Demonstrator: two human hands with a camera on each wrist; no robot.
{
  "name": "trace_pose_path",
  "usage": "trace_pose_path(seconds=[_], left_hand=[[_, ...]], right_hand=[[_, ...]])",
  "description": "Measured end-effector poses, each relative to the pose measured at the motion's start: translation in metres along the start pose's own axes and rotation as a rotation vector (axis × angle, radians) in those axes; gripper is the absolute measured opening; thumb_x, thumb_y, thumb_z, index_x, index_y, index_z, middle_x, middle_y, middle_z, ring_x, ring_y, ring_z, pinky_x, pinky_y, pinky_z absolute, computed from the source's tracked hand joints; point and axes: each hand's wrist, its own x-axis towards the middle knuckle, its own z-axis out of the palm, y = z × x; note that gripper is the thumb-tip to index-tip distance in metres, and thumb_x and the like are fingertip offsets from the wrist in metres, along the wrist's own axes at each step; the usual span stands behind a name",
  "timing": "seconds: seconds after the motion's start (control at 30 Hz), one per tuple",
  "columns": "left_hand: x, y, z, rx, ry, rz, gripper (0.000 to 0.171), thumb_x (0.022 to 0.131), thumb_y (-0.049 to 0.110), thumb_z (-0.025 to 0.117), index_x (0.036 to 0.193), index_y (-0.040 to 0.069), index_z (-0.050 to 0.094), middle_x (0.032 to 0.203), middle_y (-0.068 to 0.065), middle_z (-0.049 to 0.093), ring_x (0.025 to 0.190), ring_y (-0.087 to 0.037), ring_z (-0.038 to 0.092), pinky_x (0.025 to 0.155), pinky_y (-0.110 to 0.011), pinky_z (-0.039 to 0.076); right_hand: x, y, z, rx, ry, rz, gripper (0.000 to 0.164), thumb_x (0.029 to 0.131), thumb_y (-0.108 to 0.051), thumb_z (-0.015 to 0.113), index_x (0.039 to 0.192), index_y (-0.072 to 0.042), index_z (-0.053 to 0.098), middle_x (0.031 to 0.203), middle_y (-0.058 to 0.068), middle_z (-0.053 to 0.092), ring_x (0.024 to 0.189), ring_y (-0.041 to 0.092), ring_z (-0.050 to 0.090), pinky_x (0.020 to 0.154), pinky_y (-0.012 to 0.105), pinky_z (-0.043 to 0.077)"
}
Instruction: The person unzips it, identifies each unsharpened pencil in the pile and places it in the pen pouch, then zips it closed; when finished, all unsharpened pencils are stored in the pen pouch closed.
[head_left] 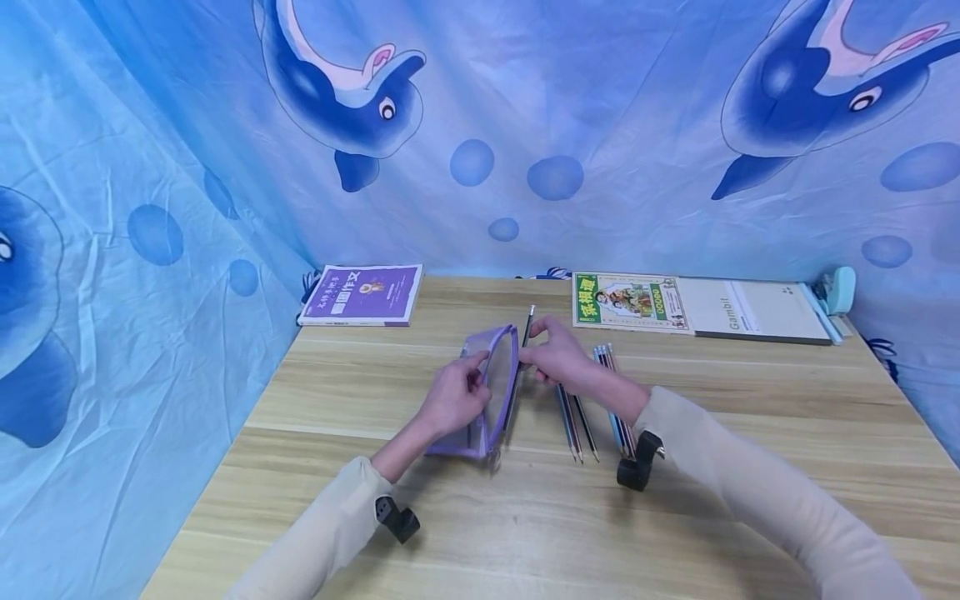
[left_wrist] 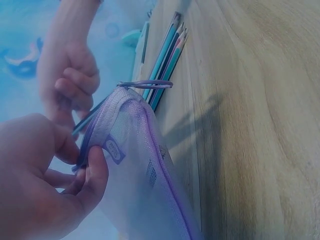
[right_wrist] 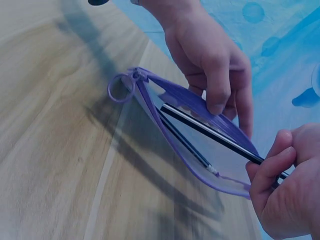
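A purple mesh zip pouch (head_left: 459,442) is held with its mouth spread open above the wooden table. My left hand (head_left: 456,398) pinches one rim of it between thumb and fingers. In my right hand (head_left: 561,358) is a dark striped pencil (head_left: 529,320), gripped with curled fingers. The right wrist view shows this pencil (right_wrist: 212,132) slanting across the pouch's opening. Another dark pencil (right_wrist: 186,142) lies inside the pouch. Below my right wrist, several loose pencils (head_left: 573,425) rest on the table, with a second bunch (head_left: 621,429) to their right.
A purple book (head_left: 365,293) lies at the back left of the table (head_left: 525,533). At the back right are a green-and-white booklet (head_left: 630,302), a pale Gambit book (head_left: 753,308) and a teal object (head_left: 842,287). A blue dolphin-print curtain (head_left: 517,100) hangs behind.
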Motion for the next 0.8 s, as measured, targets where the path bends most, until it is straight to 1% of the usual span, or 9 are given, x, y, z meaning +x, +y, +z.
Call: trace_pose_path(seconds=[0.23,0.33,0.5,0.7,0.8], left_hand=[[0.0,0.001,0.0,-0.013,-0.009,-0.023,0.062,0.077,-0.003,0.061,0.138,-0.011,0.051,0.081,-0.007,0.062,0.067,-0.013,0.054,0.061,-0.028,0.051],[0.001,0.0,0.001,-0.012,-0.005,-0.019,0.063,0.076,-0.003,0.06,0.138,-0.011,0.052,0.081,-0.007,0.062,0.066,-0.012,0.054,0.061,-0.027,0.051],[0.001,0.0,0.001,-0.017,0.009,-0.001,0.063,0.075,-0.003,0.06,0.137,-0.012,0.052,0.08,-0.008,0.062,0.066,-0.012,0.054,0.058,-0.026,0.05],[0.002,0.001,0.001,-0.023,0.009,-0.021,0.063,0.076,-0.004,0.061,0.138,-0.011,0.051,0.081,-0.006,0.063,0.067,-0.013,0.055,0.058,-0.025,0.051],[0.002,0.002,0.0,-0.021,0.01,-0.025,0.063,0.076,-0.004,0.061,0.138,-0.011,0.052,0.081,-0.007,0.063,0.068,-0.013,0.055,0.058,-0.025,0.051]], right_hand=[[0.001,0.002,0.011,0.033,0.004,0.006,0.045,0.086,0.002,0.064,0.123,-0.004,0.04,0.088,0.015,0.067,0.047,0.011,0.045,0.045,0.025,0.036],[0.001,0.004,0.015,0.041,-0.008,0.014,0.044,0.086,0.003,0.064,0.123,-0.003,0.041,0.088,0.016,0.067,0.047,0.011,0.045,0.044,0.024,0.036],[0.003,0.008,0.02,0.049,-0.024,0.017,0.041,0.086,0.004,0.063,0.119,-0.003,0.041,0.084,0.017,0.067,0.045,0.011,0.044,0.039,0.021,0.033],[0.006,0.013,0.026,0.022,-0.031,0.032,0.039,0.086,0.002,0.065,0.117,-0.003,0.043,0.079,0.017,0.066,0.043,0.011,0.044,0.04,0.022,0.035],[0.006,0.014,0.028,0.021,-0.038,0.044,0.039,0.086,0.003,0.065,0.117,-0.002,0.043,0.074,0.015,0.064,0.042,0.011,0.045,0.04,0.023,0.034]])
